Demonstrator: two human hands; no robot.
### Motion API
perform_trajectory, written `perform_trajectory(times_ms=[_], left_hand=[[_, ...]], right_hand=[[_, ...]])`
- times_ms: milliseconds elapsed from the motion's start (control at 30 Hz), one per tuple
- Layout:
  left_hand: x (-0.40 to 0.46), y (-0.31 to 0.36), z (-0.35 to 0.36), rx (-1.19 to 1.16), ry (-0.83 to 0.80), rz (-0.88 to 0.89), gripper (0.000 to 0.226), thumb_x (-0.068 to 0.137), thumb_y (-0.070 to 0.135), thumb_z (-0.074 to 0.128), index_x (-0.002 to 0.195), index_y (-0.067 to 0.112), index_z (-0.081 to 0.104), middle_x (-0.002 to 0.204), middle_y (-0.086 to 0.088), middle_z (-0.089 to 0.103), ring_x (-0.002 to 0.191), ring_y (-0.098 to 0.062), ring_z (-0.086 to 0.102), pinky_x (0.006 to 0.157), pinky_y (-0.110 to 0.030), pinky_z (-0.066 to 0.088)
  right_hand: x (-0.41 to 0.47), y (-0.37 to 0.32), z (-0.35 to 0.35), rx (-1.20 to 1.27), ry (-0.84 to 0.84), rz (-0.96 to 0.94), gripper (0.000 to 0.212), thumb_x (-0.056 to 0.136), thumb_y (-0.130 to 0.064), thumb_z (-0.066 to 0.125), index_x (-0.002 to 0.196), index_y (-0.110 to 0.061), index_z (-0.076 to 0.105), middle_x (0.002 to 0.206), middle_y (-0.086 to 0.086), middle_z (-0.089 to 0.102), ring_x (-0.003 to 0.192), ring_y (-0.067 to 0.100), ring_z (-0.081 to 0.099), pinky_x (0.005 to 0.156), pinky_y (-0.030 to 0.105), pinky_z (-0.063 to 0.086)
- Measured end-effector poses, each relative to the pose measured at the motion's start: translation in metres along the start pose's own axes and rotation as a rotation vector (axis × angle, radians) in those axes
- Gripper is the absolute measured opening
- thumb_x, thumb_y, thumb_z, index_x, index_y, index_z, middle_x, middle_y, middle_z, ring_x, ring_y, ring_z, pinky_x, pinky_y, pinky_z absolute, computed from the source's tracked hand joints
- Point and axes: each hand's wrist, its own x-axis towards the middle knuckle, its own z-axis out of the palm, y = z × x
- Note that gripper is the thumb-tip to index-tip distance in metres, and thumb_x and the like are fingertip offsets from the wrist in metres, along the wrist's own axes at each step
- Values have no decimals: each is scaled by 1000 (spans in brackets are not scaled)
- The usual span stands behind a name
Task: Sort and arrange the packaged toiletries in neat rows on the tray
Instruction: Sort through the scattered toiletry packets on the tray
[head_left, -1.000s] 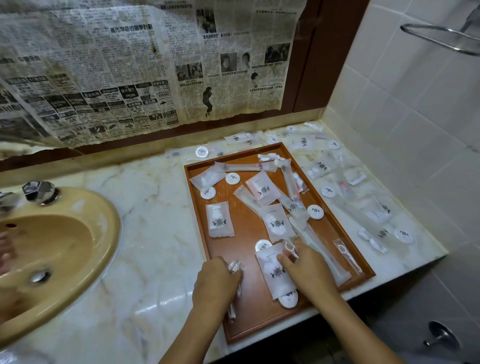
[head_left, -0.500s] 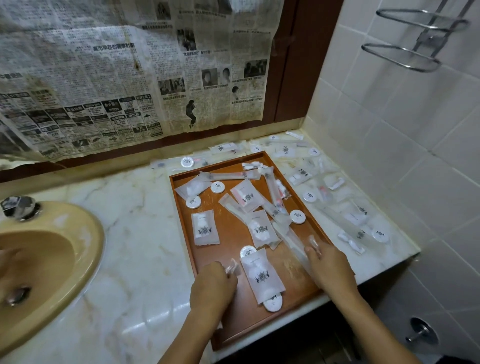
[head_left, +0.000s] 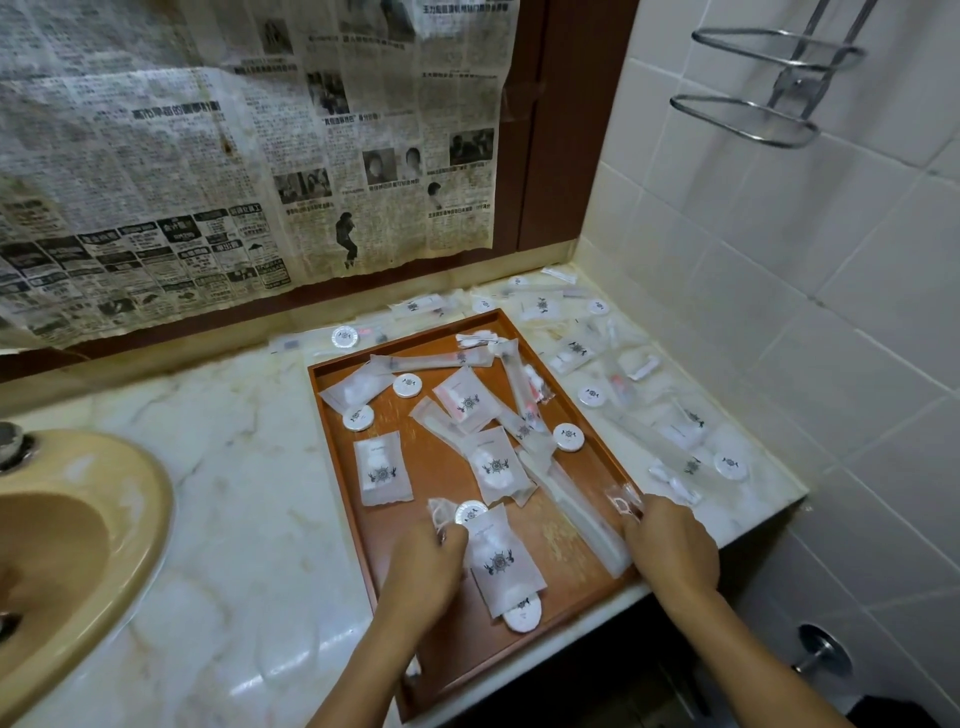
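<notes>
Sorting is barely underway. Only one view here, the head camera.

Change: a second ago the right hand (head_left: 670, 545) was over the middle of the tray (head_left: 519, 654), fingers by the big sachet (head_left: 498, 558) near the front. Half a second ago it had slid to the tray's right edge. Now it sits at that edge with a small clear packet (head_left: 623, 500) pinched at the fingertips; contents look like a floss pick, not sure. The left hand (head_left: 423, 564) stayed put at the front-left of the tray throughout, but its own small clear packet (head_left: 439, 512) now sticks up more plainly above the knuckles.

Meaning, as I read it: both hands are collecting the same kind of small packet, so grouping by type comes first and rows come later. No rows yet.

Hands:
- left: fingers curled, gripping the small packet, just beside the big sachet and a round soap (head_left: 470, 512).
- right: fingers curled, pinching its packet, next to the long toothbrush sleeve (head_left: 576, 512) that lies diagonally on the tray.

Where the toiletries are: scattered at all angles across the tray, some overlapping. Another round soap (head_left: 522, 613) pokes out from under the big sachet's front end. Many more packets (head_left: 675, 431) lie off the tray on the marble counter (head_left: 234, 467), right and behind. Sink (head_left: 78, 519) at far left, not involved.
</notes>
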Motion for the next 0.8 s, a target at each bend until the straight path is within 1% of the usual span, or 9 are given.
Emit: perform_trajectory(times_ms=[133, 233, 300, 400, 433, 500, 633, 733, 800], left_hand=[[-6, 7, -3, -37, -81, 29, 48, 95, 21, 41, 59, 7, 70, 53, -1, 66, 51, -9, 60, 57, -19, 44], [-3, 10, -5, -79, -71, 83, 43, 90, 26, 39, 59, 6, 61, 52, -2, 64, 47, -11, 57, 60, -32, 49], [3, 8, -4, -136, -60, 115, 30, 92, 23, 40, 72, 6, 54, 52, -5, 63, 44, -13, 55, 58, -40, 50], [11, 7, -4, -172, -36, 61, 5, 96, 20, 47, 100, 17, 46, 55, -3, 63, 48, -13, 57, 58, -37, 48], [13, 7, -4, -179, -24, 30, 11, 93, 17, 48, 101, 22, 43, 55, -1, 63, 50, -13, 57, 60, -37, 48], [19, 8, -6, -195, -5, 9, 19, 89, 12, 49, 99, 26, 41, 56, 0, 62, 51, -14, 57, 62, -39, 50], [31, 12, -8, -142, 11, 38, 8, 90, 15, 44, 88, 17, 51, 56, -1, 62, 52, -14, 57, 63, -37, 49], [46, 9, -7, -95, 84, 39, 34, 101, 28, 41, 72, 15, 52, 60, -6, 62, 59, -17, 60, 67, -38, 50], [53, 13, -5, -110, 102, 21, 37, 102, 35, 38, 71, 18, 47, 61, -3, 57, 60, -19, 55, 68, -38, 47]], right_hand=[[2, -2, -1, -20, 3, -8, 25, 96, -38, 50, 92, -18, 65, 85, 1, 68, 76, 23, 64, 61, 29, 46], [6, -2, -5, 28, 2, -8, 27, 95, -39, 49, 85, -17, 61, 79, 0, 65, 69, 23, 58, 59, 30, 41], [9, -4, -9, 109, 25, -28, 27, 96, -35, 47, 77, -17, 54, 69, -3, 57, 64, 21, 53, 56, 31, 38], [15, -15, -14, 288, 10, -88, 26, 99, -26, 42, 75, -16, 47, 72, -1, 53, 68, 21, 52, 57, 33, 35], [18, -20, -16, 342, 2, -102, 25, 99, -23, 41, 76, -15, 47, 76, 0, 52, 72, 22, 52, 60, 34, 35], [22, -32, -20, 412, -10, -136, 25, 100, -20, 38, 77, -14, 45, 80, 1, 49, 76, 21, 50, 64, 33, 33], [31, -52, -26, 598, -102, -133, 26, 102, -23, 36, 84, -9, 47, 77, 6, 57, 70, 20, 55, 57, 31, 38], [42, -64, -26, 668, -129, -132, 24, 103, -23, 37, 87, -7, 47, 73, 4, 54, 65, 17, 53, 58, 35, 40], [50, -70, -25, 695, -131, -150, 21, 103, -22, 37, 86, -10, 44, 70, -3, 48, 62, 10, 47, 56, 29, 38]])
